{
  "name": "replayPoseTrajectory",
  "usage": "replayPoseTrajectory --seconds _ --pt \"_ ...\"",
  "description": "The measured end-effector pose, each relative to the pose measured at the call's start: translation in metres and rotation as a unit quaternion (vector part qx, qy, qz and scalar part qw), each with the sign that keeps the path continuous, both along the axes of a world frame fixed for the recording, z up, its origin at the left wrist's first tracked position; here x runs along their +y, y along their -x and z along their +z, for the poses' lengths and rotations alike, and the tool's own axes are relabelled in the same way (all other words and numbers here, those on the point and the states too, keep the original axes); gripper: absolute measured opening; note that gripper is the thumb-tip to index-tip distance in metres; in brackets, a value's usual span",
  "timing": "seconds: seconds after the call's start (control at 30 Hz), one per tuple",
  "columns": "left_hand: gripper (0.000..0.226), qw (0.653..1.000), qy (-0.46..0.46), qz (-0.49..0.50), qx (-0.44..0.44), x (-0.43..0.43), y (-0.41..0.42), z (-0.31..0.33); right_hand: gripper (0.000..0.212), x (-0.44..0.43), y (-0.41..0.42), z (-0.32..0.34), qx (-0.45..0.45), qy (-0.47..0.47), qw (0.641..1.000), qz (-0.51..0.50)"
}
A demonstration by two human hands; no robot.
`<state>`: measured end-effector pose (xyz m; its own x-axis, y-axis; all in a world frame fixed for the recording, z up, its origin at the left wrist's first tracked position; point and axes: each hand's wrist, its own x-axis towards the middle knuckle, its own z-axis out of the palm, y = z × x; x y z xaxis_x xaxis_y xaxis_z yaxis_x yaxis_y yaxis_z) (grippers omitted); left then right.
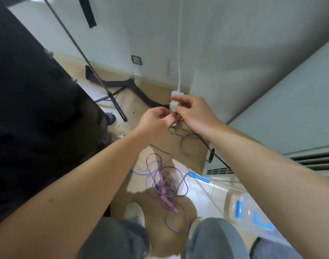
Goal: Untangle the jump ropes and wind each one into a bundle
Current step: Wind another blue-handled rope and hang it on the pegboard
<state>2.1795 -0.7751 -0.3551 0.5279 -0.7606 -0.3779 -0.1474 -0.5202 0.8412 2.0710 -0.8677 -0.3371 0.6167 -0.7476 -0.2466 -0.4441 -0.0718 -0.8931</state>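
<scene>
Both our left hand and right hand pinch a beaded piece above the purple rope, whose pink handles point toward us

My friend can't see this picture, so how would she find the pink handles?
Look down at the tan floor between the person's forearms, where a purple rope lies in a loose tangle. The pink handles sit in the middle of that tangle. They are pink, unlike the blue handle lying to the right in the picture.
</scene>
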Motion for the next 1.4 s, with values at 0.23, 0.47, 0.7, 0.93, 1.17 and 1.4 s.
replayPoseTrajectory --seconds 0.23,0.47,0.7,0.93,1.17,1.4 --pt "0.011 0.999 -0.025 0.029 -0.001 0.01 0.005 0.158 0.051 0.006 0.004 0.156 -0.018 -0.048 0.999 0.013" --pt "0.007 0.998 0.028 0.061 0.012 0.03 0.019 0.275 0.051 0.017 0.02 0.279 -0.028 -0.044 0.998 0.046" --pt "0.013 0.993 0.097 0.059 -0.038 0.049 0.022 0.339 0.049 0.034 0.018 0.342 -0.042 -0.018 0.996 0.073" --pt "0.012 0.995 0.069 0.059 -0.046 0.039 -0.02 0.357 0.047 0.018 -0.012 0.365 -0.043 0.11 0.988 0.099" --pt "0.012 0.994 0.089 0.014 -0.059 -0.004 -0.099 0.382 0.033 -0.016 -0.084 0.387 -0.054 0.151 0.985 0.061" --pt "0.009 0.989 0.11 0.018 -0.096 -0.036 -0.156 0.407 0.024 -0.038 -0.135 0.406 -0.065 0.173 0.983 0.023"
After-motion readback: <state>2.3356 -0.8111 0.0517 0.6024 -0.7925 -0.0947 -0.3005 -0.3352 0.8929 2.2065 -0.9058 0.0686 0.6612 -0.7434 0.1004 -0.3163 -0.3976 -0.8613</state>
